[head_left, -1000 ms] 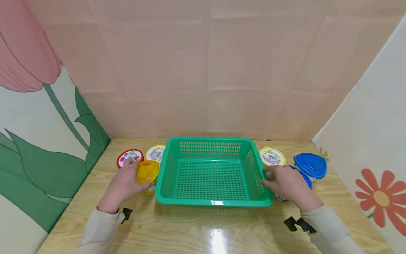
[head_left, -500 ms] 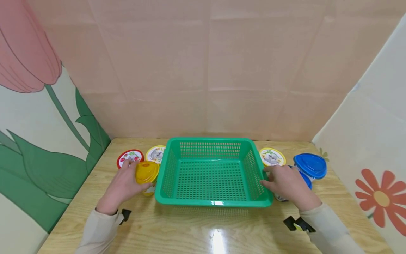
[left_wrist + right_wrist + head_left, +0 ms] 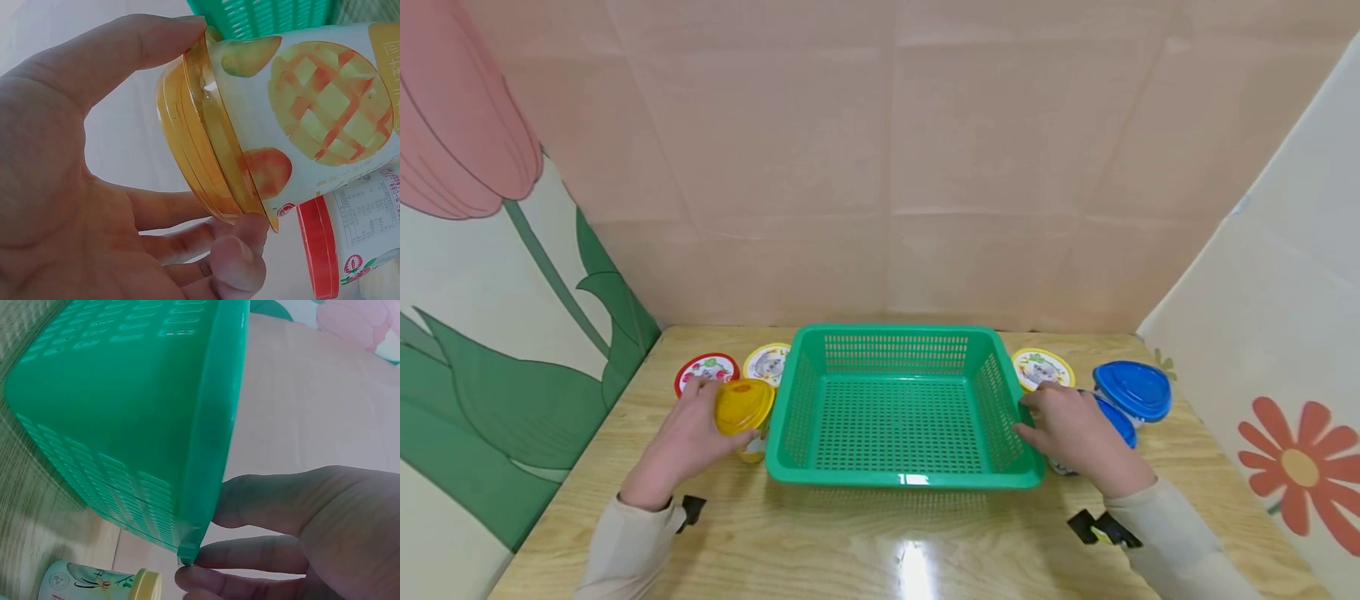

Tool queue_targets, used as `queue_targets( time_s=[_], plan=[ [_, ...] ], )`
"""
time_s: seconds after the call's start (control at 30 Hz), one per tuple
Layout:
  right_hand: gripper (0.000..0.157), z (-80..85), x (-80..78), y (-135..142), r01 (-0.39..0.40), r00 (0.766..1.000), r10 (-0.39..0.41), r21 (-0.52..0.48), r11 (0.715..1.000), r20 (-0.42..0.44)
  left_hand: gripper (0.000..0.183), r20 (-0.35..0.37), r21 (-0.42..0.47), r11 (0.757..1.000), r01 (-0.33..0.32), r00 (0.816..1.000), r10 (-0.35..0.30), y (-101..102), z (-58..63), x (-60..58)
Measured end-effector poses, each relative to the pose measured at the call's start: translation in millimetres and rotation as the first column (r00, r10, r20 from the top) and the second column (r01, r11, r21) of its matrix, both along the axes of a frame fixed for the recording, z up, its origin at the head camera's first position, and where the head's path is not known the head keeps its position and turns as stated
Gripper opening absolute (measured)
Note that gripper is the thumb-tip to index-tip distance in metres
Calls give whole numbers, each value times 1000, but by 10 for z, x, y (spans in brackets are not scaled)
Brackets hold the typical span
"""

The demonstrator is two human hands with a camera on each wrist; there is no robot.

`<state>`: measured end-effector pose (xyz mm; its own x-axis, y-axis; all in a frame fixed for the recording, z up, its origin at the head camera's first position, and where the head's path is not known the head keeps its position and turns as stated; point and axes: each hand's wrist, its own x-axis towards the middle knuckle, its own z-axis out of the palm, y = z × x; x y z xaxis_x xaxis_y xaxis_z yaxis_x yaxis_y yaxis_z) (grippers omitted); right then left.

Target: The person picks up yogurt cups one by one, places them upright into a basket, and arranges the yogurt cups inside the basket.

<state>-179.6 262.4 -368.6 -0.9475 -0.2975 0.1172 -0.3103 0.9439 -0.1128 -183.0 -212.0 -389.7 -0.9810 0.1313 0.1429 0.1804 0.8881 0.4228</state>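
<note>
My left hand (image 3: 683, 435) holds a cup with a clear yellow domed lid (image 3: 744, 406); its thumb and fingers curl round the lid's edge. Mango pictures show on the cup's white side (image 3: 331, 100) in the left wrist view. The cup stands just left of a green plastic basket (image 3: 898, 425), which has slotted walls and nothing inside. At the basket's right rim, my right hand (image 3: 1078, 433) pinches the edge between thumb and fingers. In the right wrist view, the thumb (image 3: 262, 500) lies on one side of the rim, with fingertips at its lower corner.
Behind the left hand are a red-lidded tub (image 3: 707, 372) and a yellow-rimmed tub (image 3: 767, 364). Right of the basket stand another yellow-rimmed tub (image 3: 1042, 369) and two blue-lidded cups, one farther out (image 3: 1132, 390) and one partly hidden by the hand (image 3: 1115, 421). Walls enclose the wooden table (image 3: 820, 550).
The left hand and the yellow-lidded cup have shifted slightly to the left, away from the basket. The right hand and the basket have stayed almost still.
</note>
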Motion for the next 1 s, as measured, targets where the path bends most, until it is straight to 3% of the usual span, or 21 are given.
queue_targets(
  time_s=[0.2, 0.4, 1.0],
  plan=[
    [35, 2, -22, -16, -40, 998, 42, -61, 997, 47, 87, 10, 8, 1000, -10, 1000, 10, -12, 3, -4],
    [34, 6, -22, -24, -65, 997, 67, -66, 996, 33, 89, 13, 15, 1000, -15, 1000, 14, -24, -1, -6],
    [35, -6, -1, 15, -39, 999, 40, -55, 998, 16, 87, 2, 109, 994, -19, 1000, 19, -119, 104, 54]
  ],
)
